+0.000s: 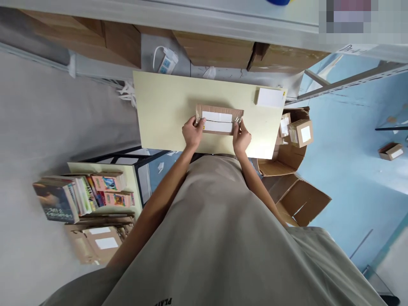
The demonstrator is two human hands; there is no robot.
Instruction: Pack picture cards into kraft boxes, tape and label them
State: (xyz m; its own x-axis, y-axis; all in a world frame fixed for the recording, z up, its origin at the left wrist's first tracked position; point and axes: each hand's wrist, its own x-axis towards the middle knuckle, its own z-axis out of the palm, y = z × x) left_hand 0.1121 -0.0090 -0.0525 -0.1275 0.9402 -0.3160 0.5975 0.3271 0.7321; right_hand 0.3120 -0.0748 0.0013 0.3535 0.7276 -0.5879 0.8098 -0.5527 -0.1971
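Observation:
A small brown cardboard box (217,108) lies on the pale yellow tabletop (165,110) in front of my body. White label paper (216,126) covers much of its upper side, with a dark line running across the middle. Clear tape shines at both ends of the box. My left hand (193,131) grips the left end, thumb on top. The right end is held by my right hand (241,138), its thumb and fingers closed on the edge. The undersides of both hands' grips are hidden.
A stack of white labels (270,97) lies at the table's back right. Behind the table stand a power strip (168,61) and large cartons (216,49). To the right, an open carton (280,161) holds small boxes (301,133). Books (79,193) fill a side table at left.

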